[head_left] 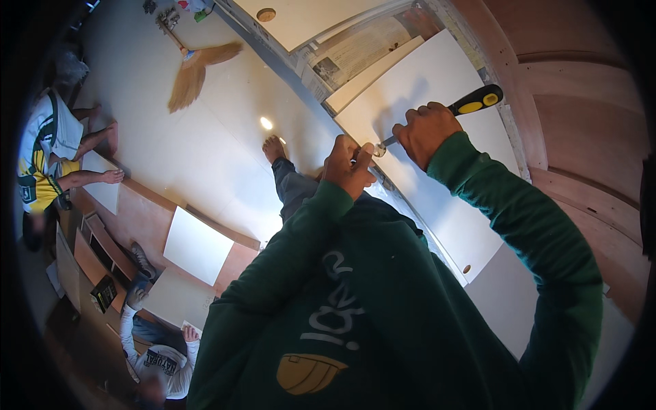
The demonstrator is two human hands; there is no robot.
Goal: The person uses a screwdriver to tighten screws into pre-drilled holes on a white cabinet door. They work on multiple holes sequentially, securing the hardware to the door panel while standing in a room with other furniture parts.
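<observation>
My right hand (429, 131) is closed around the shaft of a screwdriver (480, 100), whose black and yellow handle sticks out to the upper right. Its tip end meets a small shiny metal fitting (380, 149), perhaps a cabinet hinge, at the edge of a white panel (437, 89). The fingers of my left hand (350, 166) pinch at that fitting from the left side. They partly cover it, so its full shape is hidden. Near its lower corner the panel has a round hole (467, 268).
Another white board with a round hole (266, 14) lies at the top, beside newspaper (369, 51). Reddish wooden panels (574, 102) stand at right. A broom (195, 72) rests on the floor. Two people work at left, one sitting by a white board (197, 244), another holding a panel (101, 181).
</observation>
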